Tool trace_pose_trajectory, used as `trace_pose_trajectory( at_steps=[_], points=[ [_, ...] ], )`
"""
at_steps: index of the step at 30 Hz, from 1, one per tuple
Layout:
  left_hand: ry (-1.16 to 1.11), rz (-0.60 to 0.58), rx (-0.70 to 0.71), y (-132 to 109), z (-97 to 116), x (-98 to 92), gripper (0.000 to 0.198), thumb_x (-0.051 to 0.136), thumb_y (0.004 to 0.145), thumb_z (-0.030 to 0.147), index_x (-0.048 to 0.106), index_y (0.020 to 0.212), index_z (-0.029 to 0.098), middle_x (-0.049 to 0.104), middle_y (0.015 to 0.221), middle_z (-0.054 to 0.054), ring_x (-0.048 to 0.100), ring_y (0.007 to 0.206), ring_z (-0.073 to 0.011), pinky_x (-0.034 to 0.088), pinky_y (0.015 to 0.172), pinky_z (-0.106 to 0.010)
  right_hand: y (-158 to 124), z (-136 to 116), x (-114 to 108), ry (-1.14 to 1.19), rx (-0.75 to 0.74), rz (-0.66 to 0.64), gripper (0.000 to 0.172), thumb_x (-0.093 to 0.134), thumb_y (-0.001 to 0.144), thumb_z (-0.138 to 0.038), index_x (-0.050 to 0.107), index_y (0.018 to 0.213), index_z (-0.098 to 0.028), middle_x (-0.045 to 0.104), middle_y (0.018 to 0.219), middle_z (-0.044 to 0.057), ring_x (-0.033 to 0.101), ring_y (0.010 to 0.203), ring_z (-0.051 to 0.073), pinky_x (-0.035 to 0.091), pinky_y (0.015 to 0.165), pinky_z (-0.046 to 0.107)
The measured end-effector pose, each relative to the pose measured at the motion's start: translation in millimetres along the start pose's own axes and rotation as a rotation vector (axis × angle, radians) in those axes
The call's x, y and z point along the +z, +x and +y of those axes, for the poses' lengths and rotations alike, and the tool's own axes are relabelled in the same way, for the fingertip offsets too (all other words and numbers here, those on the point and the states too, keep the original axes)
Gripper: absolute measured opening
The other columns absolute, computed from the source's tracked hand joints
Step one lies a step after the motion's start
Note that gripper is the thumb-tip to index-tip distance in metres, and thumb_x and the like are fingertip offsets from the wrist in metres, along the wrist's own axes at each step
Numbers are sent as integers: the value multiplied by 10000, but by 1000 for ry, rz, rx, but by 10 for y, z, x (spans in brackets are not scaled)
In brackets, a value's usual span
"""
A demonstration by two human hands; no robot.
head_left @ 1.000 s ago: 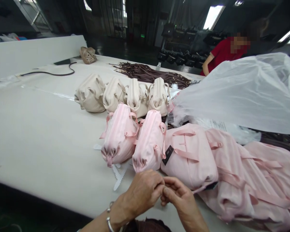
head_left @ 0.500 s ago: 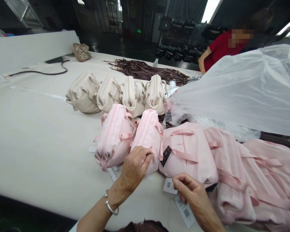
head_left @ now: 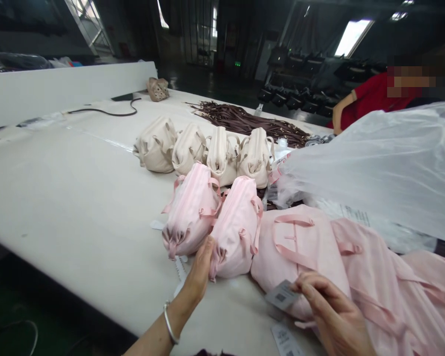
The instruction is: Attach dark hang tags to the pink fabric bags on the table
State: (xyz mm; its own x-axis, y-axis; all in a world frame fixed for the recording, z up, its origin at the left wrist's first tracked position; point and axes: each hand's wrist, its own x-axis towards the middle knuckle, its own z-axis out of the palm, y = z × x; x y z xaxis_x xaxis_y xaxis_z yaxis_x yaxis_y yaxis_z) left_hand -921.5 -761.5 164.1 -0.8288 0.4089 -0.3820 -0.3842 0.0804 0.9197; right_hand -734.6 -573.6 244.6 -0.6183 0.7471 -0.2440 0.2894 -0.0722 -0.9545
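My left hand (head_left: 199,269) rests with fingers stretched against the near end of a pink bag (head_left: 236,228), between it and a second pink bag (head_left: 191,210) to its left. My right hand (head_left: 332,310) is curled on a small grey tag (head_left: 282,295) at the front of a flat pink bag (head_left: 300,249). Another white tag (head_left: 285,340) lies on the table below it. More flat pink bags (head_left: 400,291) overlap to the right.
Several cream bags (head_left: 207,151) stand in a row behind the pink ones. Brown straps (head_left: 248,120) are heaped farther back. A large clear plastic bag (head_left: 378,165) bulges at right. A person in red (head_left: 371,96) works beyond it. A black cable (head_left: 104,111) crosses the white table (head_left: 59,198).
My left hand slid from the top of the pink bag down to its near end. My right hand lifted a tag up against the flat pink bag.
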Motion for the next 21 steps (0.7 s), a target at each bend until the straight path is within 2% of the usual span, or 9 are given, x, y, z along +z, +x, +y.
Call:
trace_pose_trajectory(
  at_steps=[3,5,7,9,11,13,15,17,21],
  points=[
    [-45,-114,86,115,93,27,549,336,971,565,506,1345,200,473,1465,-94,320,1422,-242,267,1188,-428,81,-260,16,-132,-211,52,310,764,677,-517,687,713,-218,672,1095,120,627,979,311,550,599,305],
    [11,-201,138,162,184,64,538,336,983,518,486,1376,183,550,1383,-111,444,1334,-261,350,1137,-444,163,-421,72,-248,-331,65,285,726,728,-505,680,728,-224,662,1153,111,620,1034,304,559,734,340],
    [129,-239,238,187,270,128,476,363,986,429,508,1359,171,638,1240,-116,555,1204,-268,432,1063,-452,276,-559,171,-399,-459,59,263,673,787,-493,678,761,-231,664,1147,94,612,1064,288,515,883,385],
    [270,-226,469,191,345,212,409,370,986,319,537,1333,183,633,1232,-119,551,1204,-262,423,1072,-454,412,-668,315,-558,-618,47,244,626,835,-465,675,778,-233,664,1129,85,602,1079,274,453,974,423],
    [391,-207,729,179,411,302,411,340,986,229,519,1355,197,537,1369,-135,470,1301,-256,380,1115,-456,550,-737,488,-683,-797,41,213,601,862,-405,666,771,-224,657,1125,95,590,1089,273,426,1001,451],
    [493,-243,874,160,464,377,451,312,977,163,464,1400,201,451,1451,-149,430,1342,-254,405,1097,-443,668,-762,662,-780,-926,-9,165,584,870,-307,658,759,-210,647,1136,110,571,1114,280,422,1006,470],
    [560,-302,912,147,495,423,463,298,973,136,434,1414,179,520,1372,-169,514,1262,-243,479,1018,-392,747,-749,809,-848,-967,-101,136,558,863,-213,657,770,-199,643,1142,115,557,1126,280,419,1007,478],
    [597,-294,912,146,506,431,421,284,984,146,479,1357,139,640,1162,-166,625,1074,-226,533,910,-348,783,-716,907,-875,-947,-189,142,546,855,-165,663,781,-193,645,1133,109,562,1108,268,426,992,456],
    [741,-176,977,166,516,337,336,300,995,176,632,994,126,675,826,-114,650,751,-206,537,711,-324,742,-674,972,-905,-914,-243,158,561,881,-189,672,769,-200,670,967,78,600,959,227,454,872,361]
  ],
)
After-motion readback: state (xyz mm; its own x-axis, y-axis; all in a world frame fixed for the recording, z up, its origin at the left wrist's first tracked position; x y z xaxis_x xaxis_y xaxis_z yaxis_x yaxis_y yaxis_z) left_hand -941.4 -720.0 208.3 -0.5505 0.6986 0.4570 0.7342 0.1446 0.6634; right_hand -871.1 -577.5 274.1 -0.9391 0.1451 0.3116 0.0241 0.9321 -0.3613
